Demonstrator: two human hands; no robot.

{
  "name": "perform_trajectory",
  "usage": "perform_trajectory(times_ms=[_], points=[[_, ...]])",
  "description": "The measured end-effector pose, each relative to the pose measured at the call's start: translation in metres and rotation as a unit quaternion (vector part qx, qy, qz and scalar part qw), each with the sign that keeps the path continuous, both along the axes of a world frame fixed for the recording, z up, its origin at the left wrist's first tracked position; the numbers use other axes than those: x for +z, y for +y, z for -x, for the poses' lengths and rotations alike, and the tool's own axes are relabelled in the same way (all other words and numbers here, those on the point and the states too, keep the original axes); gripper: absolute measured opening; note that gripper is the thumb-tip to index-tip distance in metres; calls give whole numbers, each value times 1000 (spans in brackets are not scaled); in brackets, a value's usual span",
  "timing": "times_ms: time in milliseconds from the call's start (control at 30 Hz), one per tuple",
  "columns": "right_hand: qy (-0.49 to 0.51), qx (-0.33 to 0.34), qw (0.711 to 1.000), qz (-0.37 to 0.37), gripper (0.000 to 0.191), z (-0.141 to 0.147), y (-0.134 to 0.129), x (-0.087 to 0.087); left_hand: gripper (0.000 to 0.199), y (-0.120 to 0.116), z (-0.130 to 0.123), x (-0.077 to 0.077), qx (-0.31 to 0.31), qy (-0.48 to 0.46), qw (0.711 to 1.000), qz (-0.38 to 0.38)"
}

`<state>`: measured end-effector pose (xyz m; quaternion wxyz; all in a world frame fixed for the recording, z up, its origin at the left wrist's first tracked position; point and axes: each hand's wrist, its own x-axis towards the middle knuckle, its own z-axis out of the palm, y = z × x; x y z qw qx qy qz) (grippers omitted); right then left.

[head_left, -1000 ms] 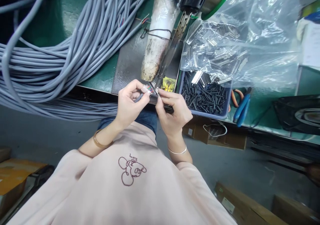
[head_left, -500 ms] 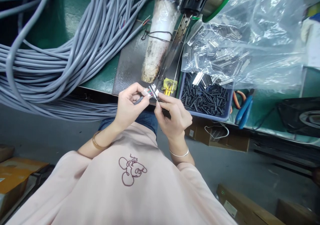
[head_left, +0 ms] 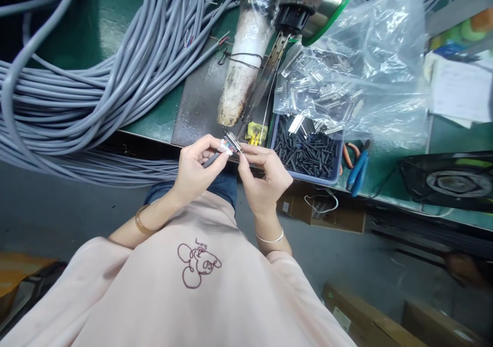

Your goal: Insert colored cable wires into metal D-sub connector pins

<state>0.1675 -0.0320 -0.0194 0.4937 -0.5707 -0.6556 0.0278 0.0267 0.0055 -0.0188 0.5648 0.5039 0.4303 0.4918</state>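
Between the fingertips of both hands sits a metal multi-pin connector (head_left: 232,141), with thin coloured wires at its left side. My left hand (head_left: 200,165) is closed in a pinch on the wired end of a grey cable (head_left: 210,160), close against the connector. White tips or covers show on its thumb and finger. My right hand (head_left: 265,175) pinches the connector's right end between thumb and fingers. Just above the connector, the soldering iron's metal shaft (head_left: 265,80) slants down beside a white wrapped tube (head_left: 241,75). A yellow sponge piece (head_left: 254,132) lies right of the connector.
Bundled grey cables (head_left: 96,90) cover the bench's left side. A blue tray (head_left: 337,162) holds short black sleeves (head_left: 308,152); a plastic bag (head_left: 370,70) of metal connectors rests over its back. Pliers (head_left: 358,171) and a black fan (head_left: 450,182) stand farther right.
The connector has turned between my fingers and now shows its metal side. My right hand has moved slightly left. The whole view has shifted, bringing more of the bench's right side into sight.
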Motion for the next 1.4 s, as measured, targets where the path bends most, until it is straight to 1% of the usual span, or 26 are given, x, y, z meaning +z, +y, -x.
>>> perform_trajectory(times_ms=[100,200,400,500,667,800,933,1100,1167,1233,1333,1367,1400], points=[[-30,5,999,-26,15,1,3,0,10,2,-3,0,37,30,998,-29],[-34,3,999,-36,15,1,5,0,10,4,-7,1,58,48,995,-59],[-23,4,999,-45,15,0,10,-2,9,8,-10,3,68,88,989,-101],[-24,1,998,-53,15,-1,12,-2,10,10,-10,3,71,97,986,-115],[-29,-12,998,-48,14,0,13,-1,10,11,-11,3,75,110,980,-150],[-38,-12,998,-46,13,0,12,2,9,10,-11,6,74,113,978,-157],[-51,-2,998,-47,16,-1,9,3,9,11,-9,7,59,105,984,-132],[-92,19,995,-41,18,-3,6,0,10,9,-6,3,31,106,991,-69],[-87,24,995,-37,17,-4,6,-1,10,8,-5,2,25,100,994,-43],[-58,25,998,-17,15,-7,4,0,11,7,-3,2,7,75,997,-8],[35,7,999,3,10,-15,-7,3,10,7,1,3,-48,5,997,67],[66,-6,998,-5,14,-18,-13,6,11,7,4,4,-66,-20,994,90],[83,-12,996,6,23,-20,-20,9,11,6,6,4,-78,-42,990,111]])
